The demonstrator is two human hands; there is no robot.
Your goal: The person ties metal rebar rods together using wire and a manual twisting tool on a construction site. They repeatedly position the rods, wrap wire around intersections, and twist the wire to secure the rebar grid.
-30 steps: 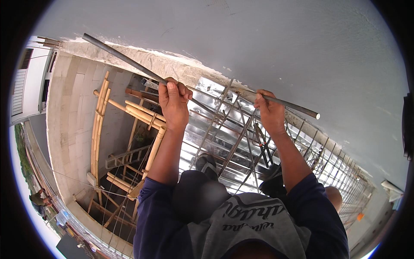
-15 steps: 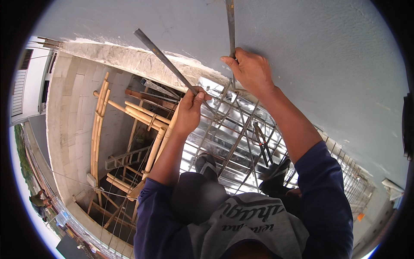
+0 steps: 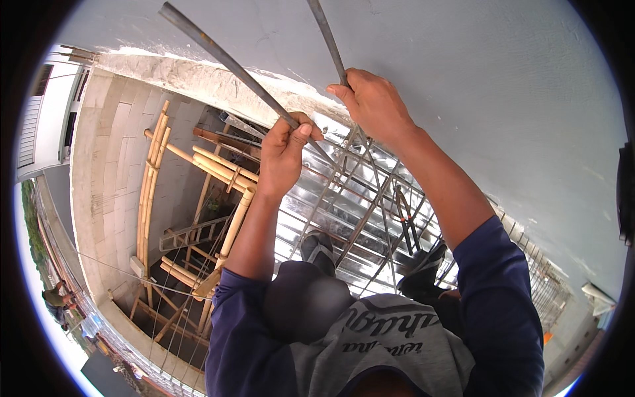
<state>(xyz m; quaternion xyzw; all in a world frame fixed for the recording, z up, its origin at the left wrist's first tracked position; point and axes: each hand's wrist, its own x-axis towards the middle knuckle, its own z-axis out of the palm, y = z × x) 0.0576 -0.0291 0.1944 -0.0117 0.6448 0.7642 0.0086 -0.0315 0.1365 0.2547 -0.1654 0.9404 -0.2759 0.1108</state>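
Observation:
My left hand is closed around a long grey metal rod, which slants from the upper left down past my fingers toward the rebar mesh. In my right hand is a second grey metal rod, its top leaning left and running out toward the upper edge of the view. Both lower ends reach into the steel bars, where I cannot make out how they meet them. Shiny corrugated metal decking lies under the mesh. A pair of pincers with dark handles rests on the bars.
A grey plastered wall rises along the far and right side. On the left a deep opening holds bamboo scaffolding and a ladder beside a block wall. My shoes stand on the decking. Another person is far left.
The upper ends of both rods have swung left. Each hand has shifted slightly left with its rod, the left one also a little upward.

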